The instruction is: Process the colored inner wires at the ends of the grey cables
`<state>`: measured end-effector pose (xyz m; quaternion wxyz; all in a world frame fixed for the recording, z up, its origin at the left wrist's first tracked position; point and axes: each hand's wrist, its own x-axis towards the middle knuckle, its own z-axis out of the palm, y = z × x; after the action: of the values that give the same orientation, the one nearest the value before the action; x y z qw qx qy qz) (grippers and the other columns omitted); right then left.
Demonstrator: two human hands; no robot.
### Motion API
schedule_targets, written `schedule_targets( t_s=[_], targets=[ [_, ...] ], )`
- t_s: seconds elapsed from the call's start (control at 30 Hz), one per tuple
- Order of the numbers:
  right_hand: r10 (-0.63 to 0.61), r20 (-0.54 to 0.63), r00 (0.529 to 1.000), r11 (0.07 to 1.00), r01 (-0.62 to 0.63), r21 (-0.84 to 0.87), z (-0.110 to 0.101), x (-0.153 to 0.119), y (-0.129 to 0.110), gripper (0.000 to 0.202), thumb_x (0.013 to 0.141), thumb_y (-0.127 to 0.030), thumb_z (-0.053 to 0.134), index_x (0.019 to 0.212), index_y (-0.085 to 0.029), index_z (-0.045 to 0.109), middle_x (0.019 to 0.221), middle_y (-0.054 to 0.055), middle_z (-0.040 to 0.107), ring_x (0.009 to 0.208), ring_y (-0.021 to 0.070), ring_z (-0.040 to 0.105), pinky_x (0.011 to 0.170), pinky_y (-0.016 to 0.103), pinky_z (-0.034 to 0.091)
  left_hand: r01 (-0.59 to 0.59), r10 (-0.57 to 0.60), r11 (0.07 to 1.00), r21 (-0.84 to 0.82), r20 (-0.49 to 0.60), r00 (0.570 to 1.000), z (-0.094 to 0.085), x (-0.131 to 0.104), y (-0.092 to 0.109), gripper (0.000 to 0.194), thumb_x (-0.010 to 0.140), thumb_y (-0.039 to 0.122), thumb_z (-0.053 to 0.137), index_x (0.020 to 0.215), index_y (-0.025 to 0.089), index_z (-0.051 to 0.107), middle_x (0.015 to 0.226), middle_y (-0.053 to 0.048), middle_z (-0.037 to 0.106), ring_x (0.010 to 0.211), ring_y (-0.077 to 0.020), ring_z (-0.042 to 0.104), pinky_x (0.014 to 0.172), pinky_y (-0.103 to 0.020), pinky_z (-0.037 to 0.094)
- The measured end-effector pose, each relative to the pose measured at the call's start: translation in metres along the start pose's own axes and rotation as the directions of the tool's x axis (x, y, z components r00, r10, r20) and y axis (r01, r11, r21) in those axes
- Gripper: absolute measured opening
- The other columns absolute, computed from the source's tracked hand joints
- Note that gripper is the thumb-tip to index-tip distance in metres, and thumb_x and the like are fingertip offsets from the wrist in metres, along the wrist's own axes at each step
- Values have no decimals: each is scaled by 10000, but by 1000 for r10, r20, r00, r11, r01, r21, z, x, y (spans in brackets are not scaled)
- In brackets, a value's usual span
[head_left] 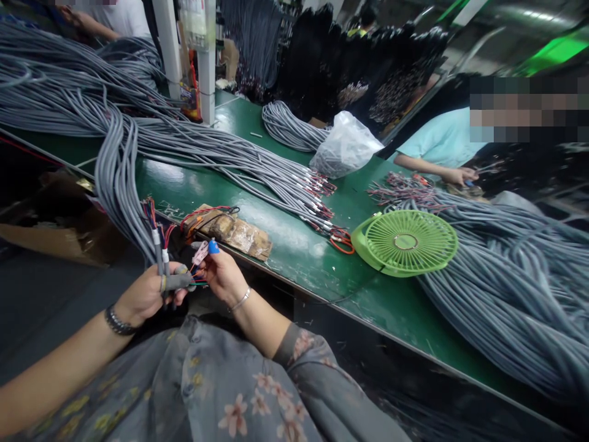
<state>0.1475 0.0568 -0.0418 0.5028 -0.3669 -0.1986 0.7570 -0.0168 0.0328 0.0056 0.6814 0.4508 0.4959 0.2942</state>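
Gray cables (122, 178) hang over the table's near edge, their ends showing white sleeves and thin coloured wires (150, 212). My left hand (154, 288), with wrapped fingertips, is closed round the cable ends. Just to its right, my right hand (221, 273) has its fingers pinched at the thin wires coming out of the left hand; a blue covering is on one fingertip. A small pinkish piece (200, 253) shows at those fingers. Behind the hands, a worn wooden block (234, 230) with red and black wires lies at the table edge.
On the green table (289, 245) lie long gray cable bundles (221, 147), a green fan (405, 242) and a clear plastic bag (345, 144). A post (207, 80) rises at the back. More cables (515, 264) cover the right side, near a person in light blue (437, 138). Another person is top left.
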Motion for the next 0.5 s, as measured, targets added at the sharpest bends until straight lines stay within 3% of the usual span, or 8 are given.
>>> schedule_targets(
  t_s=[0.13,0.33,0.5],
  targets=[
    [-12,-34,999,999,13,48,4,0,0,435,899,-529,968,759,-206,713,685,-4,636,628,129,546,605,227,539,22,-22,999,34,-1,1000,3,0,2,390,536,516,932,541,223,676,442,-18,600,414,-126,474,439,-245,325],
    [37,-15,999,999,-36,16,0,-3,-2,486,942,-667,894,878,-210,742,758,6,697,640,137,568,577,228,538,-3,3,996,93,-4,1000,6,-5,5,374,572,513,891,518,228,655,434,-22,595,411,-124,458,447,-242,262],
    [109,30,994,994,-109,5,-5,-6,-6,545,997,-724,800,861,-205,704,773,11,698,622,131,578,565,225,548,-48,53,989,141,-33,998,8,-15,1,362,604,538,854,517,233,678,447,-32,611,428,-133,464,452,-250,241]
  ],
)
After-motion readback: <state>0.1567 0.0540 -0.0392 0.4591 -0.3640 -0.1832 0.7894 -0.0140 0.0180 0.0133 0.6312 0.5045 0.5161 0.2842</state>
